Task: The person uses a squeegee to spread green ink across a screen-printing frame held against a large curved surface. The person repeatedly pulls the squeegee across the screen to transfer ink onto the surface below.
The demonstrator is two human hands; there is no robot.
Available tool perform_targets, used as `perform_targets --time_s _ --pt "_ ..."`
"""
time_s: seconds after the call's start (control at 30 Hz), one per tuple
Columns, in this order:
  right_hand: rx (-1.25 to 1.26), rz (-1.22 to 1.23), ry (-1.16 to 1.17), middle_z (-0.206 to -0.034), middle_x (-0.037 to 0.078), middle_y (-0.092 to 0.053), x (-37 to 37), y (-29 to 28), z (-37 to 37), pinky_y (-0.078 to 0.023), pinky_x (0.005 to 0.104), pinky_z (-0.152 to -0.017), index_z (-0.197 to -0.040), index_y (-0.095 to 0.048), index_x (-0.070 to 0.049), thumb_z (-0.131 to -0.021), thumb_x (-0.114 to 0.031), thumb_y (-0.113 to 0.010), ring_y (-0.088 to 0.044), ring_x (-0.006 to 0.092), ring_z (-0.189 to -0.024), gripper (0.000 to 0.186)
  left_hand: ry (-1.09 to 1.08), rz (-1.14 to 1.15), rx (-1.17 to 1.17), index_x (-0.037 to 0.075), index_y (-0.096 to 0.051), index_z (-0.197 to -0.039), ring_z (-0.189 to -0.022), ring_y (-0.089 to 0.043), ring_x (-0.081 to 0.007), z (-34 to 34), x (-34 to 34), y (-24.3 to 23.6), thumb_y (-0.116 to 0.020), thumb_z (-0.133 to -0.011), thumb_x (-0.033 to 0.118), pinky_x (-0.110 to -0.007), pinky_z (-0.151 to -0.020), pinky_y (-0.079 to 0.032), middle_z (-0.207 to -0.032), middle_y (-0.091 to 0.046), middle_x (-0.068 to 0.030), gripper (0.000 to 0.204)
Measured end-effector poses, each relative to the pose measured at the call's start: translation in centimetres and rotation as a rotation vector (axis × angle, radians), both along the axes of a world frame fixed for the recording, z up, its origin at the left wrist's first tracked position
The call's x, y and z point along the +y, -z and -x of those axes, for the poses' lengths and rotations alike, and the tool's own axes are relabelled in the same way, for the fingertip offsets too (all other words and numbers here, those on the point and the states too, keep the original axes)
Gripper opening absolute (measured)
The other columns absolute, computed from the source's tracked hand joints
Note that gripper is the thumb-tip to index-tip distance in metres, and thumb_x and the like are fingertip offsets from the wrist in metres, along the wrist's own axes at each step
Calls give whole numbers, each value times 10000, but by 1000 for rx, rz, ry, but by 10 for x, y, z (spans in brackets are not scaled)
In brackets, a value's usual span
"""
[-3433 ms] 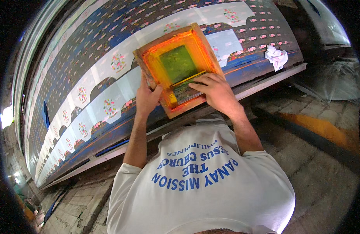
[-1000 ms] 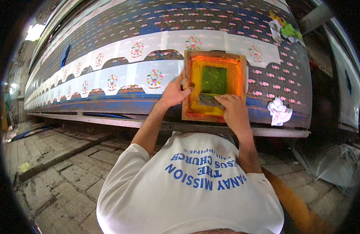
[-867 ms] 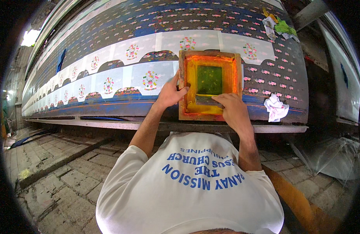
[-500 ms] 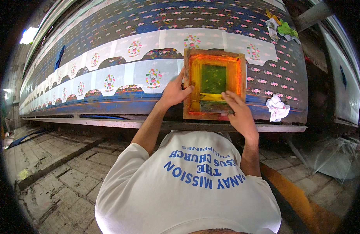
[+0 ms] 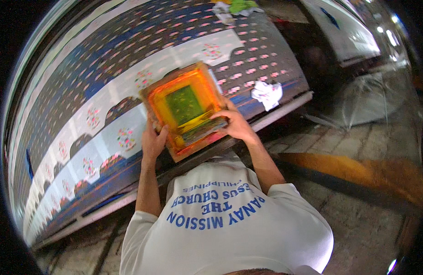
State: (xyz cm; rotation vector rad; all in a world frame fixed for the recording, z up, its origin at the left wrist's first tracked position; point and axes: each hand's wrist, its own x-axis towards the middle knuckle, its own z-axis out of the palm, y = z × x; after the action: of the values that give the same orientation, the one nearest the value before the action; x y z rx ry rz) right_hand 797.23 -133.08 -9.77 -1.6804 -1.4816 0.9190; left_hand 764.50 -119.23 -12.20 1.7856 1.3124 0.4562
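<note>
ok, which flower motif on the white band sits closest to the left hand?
The pink-and-green flower motif just left of the left hand gripping the orange screen frame. The other motifs sit farther along the white band.

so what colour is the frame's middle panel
Green, ringed by orange and yellow, on the frame in the head view.
</note>
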Motion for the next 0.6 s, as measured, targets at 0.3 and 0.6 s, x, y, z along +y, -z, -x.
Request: perform_targets --time_s 0.3,0.6 --pt "51 -142 12 -1826 248 -294 -3 11 -3 -320 451 -1346 -1137 -864 -145 -635 -27 -1032 -293 428 -1688 542 -19 -36 20 47 -337 -1747 -854 -816 -341 -5 0 0 -760 -1008 254 -460 -767 -616 -1000 -825 -223 876" --pt "149 -225 24 -1744 336 -335 -5 -24 -88 -230 524 -1366 -1135 -855 -161 -680 -97 -904 -295 512 -1650 462 52 -125 217 13 -410 -1684 -840 -793 -460 -94 -6 -99 -619 -1084 274 -519 -726 -601 -953 -787 -309 686"
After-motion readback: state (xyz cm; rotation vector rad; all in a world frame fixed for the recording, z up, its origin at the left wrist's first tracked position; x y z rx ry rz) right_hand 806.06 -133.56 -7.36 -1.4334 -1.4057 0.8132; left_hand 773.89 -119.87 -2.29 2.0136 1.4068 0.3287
